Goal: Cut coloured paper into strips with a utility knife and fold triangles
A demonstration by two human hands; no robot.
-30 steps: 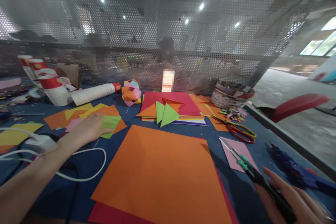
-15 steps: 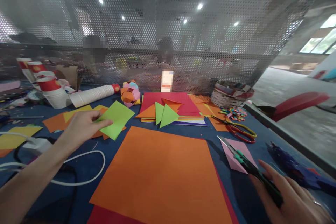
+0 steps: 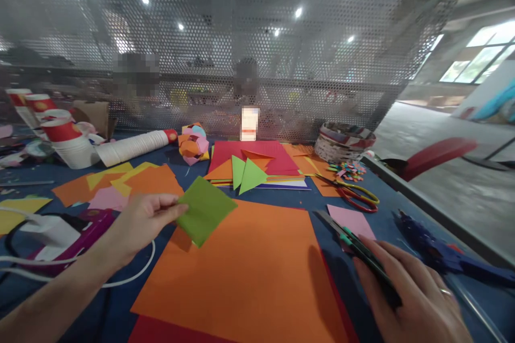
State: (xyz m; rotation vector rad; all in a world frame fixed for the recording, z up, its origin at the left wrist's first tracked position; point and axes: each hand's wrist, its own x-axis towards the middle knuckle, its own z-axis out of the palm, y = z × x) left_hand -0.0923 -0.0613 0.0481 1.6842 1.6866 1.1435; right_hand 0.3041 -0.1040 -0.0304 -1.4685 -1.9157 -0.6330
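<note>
Between thumb and fingers, my left hand point(image 3: 155, 220) pinches a green paper square point(image 3: 207, 210) by its left corner. The square is raised and tilted over the far left corner of a large orange sheet point(image 3: 241, 268), shading part of it. Red paper point(image 3: 169, 329) peeks out from beneath that sheet. On the right, my right hand point(image 3: 414, 284) is closed around a black utility knife point(image 3: 372, 262) with green parts. Its blade points away and to the left, next to a pink paper square point(image 3: 354, 220) that the knife and hand partly cover.
Behind the sheet lies a paper stack point(image 3: 277, 153) with green folded triangles point(image 3: 252, 176) at its front. Scissors point(image 3: 354, 193), a woven basket point(image 3: 341, 142) and a dark blue tool point(image 3: 442, 252) stand right. White cables point(image 3: 148, 262), a purple power strip point(image 3: 96, 230) and paper cups point(image 3: 132, 147) lie left.
My left hand has brought the green square right and nearer, over the orange sheet's corner, and its visible face now looks darker. My right hand and the knife have shifted left toward the sheet.
</note>
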